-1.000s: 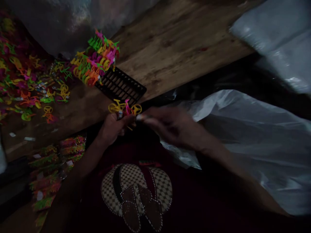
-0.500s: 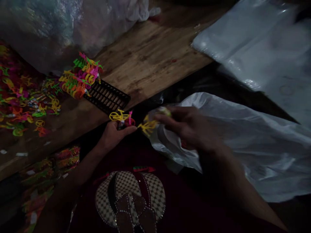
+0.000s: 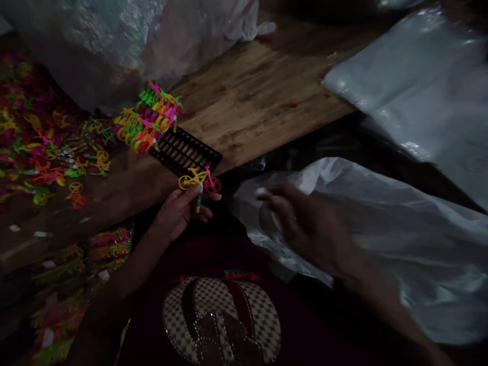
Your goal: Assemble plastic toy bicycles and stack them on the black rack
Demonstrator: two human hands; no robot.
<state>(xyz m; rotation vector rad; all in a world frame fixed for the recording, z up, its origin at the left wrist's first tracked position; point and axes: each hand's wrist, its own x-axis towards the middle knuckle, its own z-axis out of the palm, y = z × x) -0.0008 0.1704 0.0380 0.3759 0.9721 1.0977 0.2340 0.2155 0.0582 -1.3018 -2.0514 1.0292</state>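
Between thumb and fingers, my left hand (image 3: 177,213) pinches a small plastic toy bicycle (image 3: 195,178), yellow with a pink fork and a red wheel. A striped blue and yellow stick (image 3: 199,202) points down from it. My right hand (image 3: 301,213) is closed in a pinch over the white plastic bag (image 3: 366,203), smeared by motion. A tiny whitish bit shows at its fingertips, too blurred to name. Just beyond my left hand lies a black slotted rack (image 3: 190,147), and a stack of assembled colourful toy bicycles (image 3: 150,119) covers its far end.
A heap of bright plastic toy parts (image 3: 41,142) spreads over the wooden table (image 3: 244,91) at left. Behind it stands a large clear bag (image 3: 133,46). Plastic sheeting (image 3: 412,86) lies at upper right. Packed toys (image 3: 61,290) sit low on the left.
The yellow toy in my right hand's fingers is gone from sight; a small whitish bit shows there. My left hand has tilted, exposing the striped stick. The view has shifted slightly left.
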